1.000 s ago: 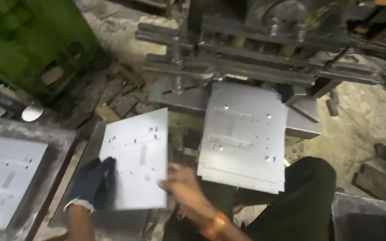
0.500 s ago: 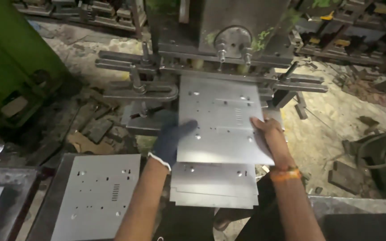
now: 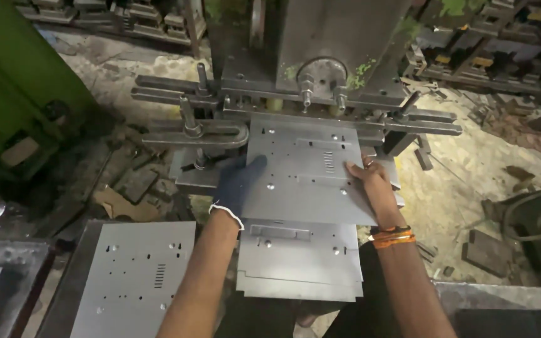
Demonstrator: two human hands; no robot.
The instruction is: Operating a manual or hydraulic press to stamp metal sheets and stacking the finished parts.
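Scrap and dark metal offcuts litter the dirt floor at ten o'clock from the hands, in front of a green machine body at the far left. Lower down, at seven o'clock, a punched grey sheet with holes and a small grid of slots lies flat on a dark stand. Next comes the left hand, in a dark blue glove with a white cuff, fingers together and pressed flat on the left edge of the top metal sheet, thumb side hidden, so I cannot tell how it grips underneath. That top sheet sits at the centre, its far edge pushed under the press head at twelve o'clock, between the horizontal clamp bars. At six o'clock from it, a stack of similar sheets lies beneath and juts toward the person. The right hand, bare, with an orange band at the wrist, holds the sheet's right edge, fingers curled on top. Further right, at three o'clock, is pale dusty ground strewn with dark metal blocks.
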